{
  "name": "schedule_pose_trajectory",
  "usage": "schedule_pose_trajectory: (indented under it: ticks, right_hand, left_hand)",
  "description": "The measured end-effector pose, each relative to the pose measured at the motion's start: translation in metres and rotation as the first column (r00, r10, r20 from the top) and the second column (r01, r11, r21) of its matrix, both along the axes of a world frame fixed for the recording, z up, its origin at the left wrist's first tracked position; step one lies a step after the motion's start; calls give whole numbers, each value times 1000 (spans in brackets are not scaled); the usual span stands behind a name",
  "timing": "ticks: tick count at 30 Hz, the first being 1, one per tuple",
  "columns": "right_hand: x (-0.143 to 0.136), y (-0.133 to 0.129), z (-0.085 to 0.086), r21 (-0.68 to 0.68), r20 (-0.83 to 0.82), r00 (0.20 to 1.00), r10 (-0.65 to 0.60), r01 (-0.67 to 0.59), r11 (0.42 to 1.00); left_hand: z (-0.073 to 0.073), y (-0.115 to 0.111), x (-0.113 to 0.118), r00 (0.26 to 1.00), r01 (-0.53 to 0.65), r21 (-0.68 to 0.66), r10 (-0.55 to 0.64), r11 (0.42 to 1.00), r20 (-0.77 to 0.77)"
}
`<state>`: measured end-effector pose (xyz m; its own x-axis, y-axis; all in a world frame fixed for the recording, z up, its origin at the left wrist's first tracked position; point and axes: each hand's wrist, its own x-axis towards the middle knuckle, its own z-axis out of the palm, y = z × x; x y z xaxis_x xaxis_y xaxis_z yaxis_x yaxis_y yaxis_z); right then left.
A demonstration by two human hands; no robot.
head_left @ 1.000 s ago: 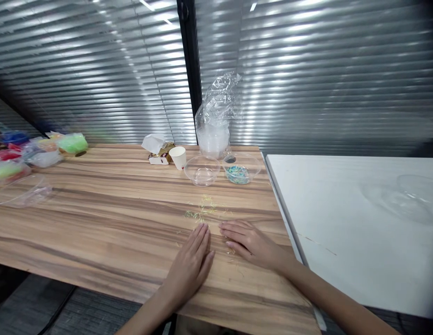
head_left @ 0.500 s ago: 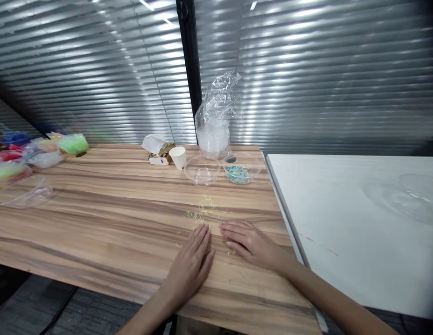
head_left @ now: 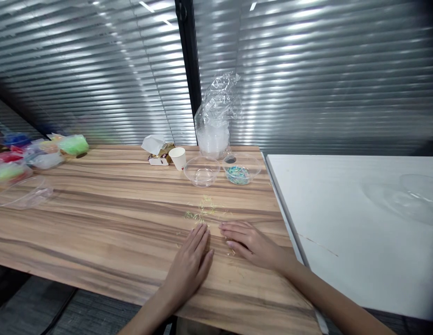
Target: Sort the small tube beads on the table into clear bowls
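Small yellowish pieces (head_left: 206, 204), thin and scattered, lie on the wood-grain table (head_left: 108, 232) just beyond my fingertips; their exact kind is too small to tell. My left hand (head_left: 191, 260) rests flat on the table with its fingers stretched out, the tips at the near edge of the pieces. To its right, my right hand (head_left: 249, 244) lies with fingers extended and pointing left, a few loose bits beneath and beside it. Neither hand holds anything. Beyond the pieces stand a clear plastic bowl (head_left: 202, 179) and another clear bowl (head_left: 253, 165) containing small blue-green pieces (head_left: 237, 174).
At the back are a tissue pack (head_left: 160, 153), a paper cup (head_left: 178, 158) and bagged clear bowls (head_left: 213, 137). Colourful bags (head_left: 73, 144) and a clear bowl (head_left: 38, 195) sit at left. A white table (head_left: 342, 195) adjoins on the right, bearing clear plastic ware (head_left: 415, 200).
My left hand has shifted very slightly to the left. My right hand and the scattered pieces look the same.
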<state>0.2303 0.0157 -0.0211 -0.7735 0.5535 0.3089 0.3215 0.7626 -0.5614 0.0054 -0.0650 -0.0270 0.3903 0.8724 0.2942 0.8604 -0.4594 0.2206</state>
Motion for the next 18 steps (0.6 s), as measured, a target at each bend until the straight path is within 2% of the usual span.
schedule_pose_trajectory:
  ticks: [18]
  right_hand:
    - [-1,4,-2,-51,-16,1000,24,-25,998]
  left_hand:
    - [-3,1,-1,996,3,46,-7,999,89]
